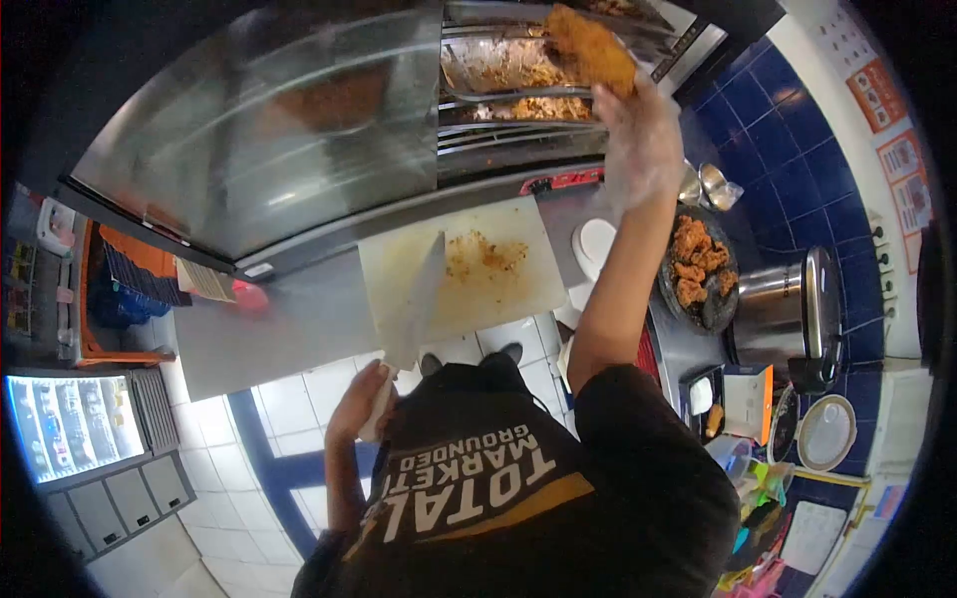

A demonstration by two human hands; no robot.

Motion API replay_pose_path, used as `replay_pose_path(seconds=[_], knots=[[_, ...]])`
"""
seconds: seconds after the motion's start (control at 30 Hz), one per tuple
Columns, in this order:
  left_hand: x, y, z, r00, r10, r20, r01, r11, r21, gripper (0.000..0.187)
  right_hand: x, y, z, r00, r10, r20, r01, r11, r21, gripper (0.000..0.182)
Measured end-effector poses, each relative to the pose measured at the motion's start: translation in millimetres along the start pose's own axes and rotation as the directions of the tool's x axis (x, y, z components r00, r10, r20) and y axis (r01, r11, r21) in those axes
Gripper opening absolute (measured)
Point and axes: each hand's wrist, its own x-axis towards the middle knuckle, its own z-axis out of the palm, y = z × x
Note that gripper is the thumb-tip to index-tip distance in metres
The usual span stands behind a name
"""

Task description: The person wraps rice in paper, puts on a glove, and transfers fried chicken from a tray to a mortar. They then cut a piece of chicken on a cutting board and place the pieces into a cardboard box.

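My right hand (643, 145), in a clear plastic glove, grips a large golden breaded cutlet (595, 52) by its lower end. It is raised in front of the open part of a warming cabinet (498, 140) with wire racks and crumbs inside. Low at the counter's front edge, my left hand (359, 401) is closed around the white handle of a wide-bladed knife (423, 304). The blade points away from me, over a pale cutting board (538, 284). Brown crumbs (488, 255) are scattered on the board.
A glass panel (269, 130) covers the cabinet's left side. At right, a dark round dish (710, 311) bears several fried chicken pieces (698, 254), beside a steel pot (773, 314). White lids (595, 242) lie near my right forearm. A drinks fridge (75, 429) stands at lower left.
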Motion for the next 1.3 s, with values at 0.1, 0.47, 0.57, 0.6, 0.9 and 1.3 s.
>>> replay_pose_path(seconds=[0.1,0.47,0.57,0.6,0.9,1.3], knots=[[-5,2,-4,0.998,0.058,-0.029,-0.059,0.998,-0.026,0.031,-41,47,-41,0.978,0.204,0.052,-0.201,0.978,-0.061,0.035],[53,13,-4,0.902,0.431,0.006,-0.25,0.51,0.823,0.024,-200,274,-121,0.729,0.204,0.654,0.594,0.287,-0.751,0.043],[65,22,15,0.887,0.46,-0.049,-0.15,0.386,0.91,0.025,-210,268,-116,0.705,0.108,0.701,0.66,0.261,-0.704,0.052],[67,23,17,0.889,0.454,-0.05,-0.144,0.383,0.913,0.025,-211,265,-111,0.743,0.146,0.654,0.612,0.249,-0.751,0.053],[89,24,26,0.93,0.365,-0.05,-0.009,0.159,0.987,0.027,-212,296,-117,0.739,0.149,0.657,0.634,0.178,-0.753,0.045],[98,21,35,0.881,0.47,-0.057,-0.022,0.159,0.987,0.028,-217,297,-111,0.807,0.156,0.57,0.542,0.19,-0.818,0.041]])
